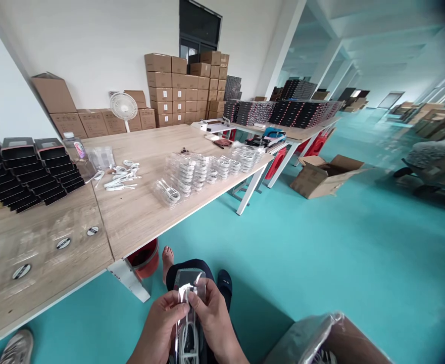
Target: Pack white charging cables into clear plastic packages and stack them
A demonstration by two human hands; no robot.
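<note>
My left hand (164, 319) and my right hand (211, 318) meet over my lap, both pinching a clear plastic blister tray (190, 283) near its middle. A coiled white cable (187, 339) sits in the lower part of that tray, between my palms. The tray stands upright and its top end rises above my fingers. My knee and a dark slipper (224, 286) show behind it.
A wooden table (139, 212) to the left carries rows of clear trays with cables (203, 172), loose white cables (121, 178), a bottle (79, 151) and black boxes (29, 172). A red bucket (146, 259) stands under it. A plastic-lined carton (320, 338) is at lower right, an open carton (326, 174) on the teal floor.
</note>
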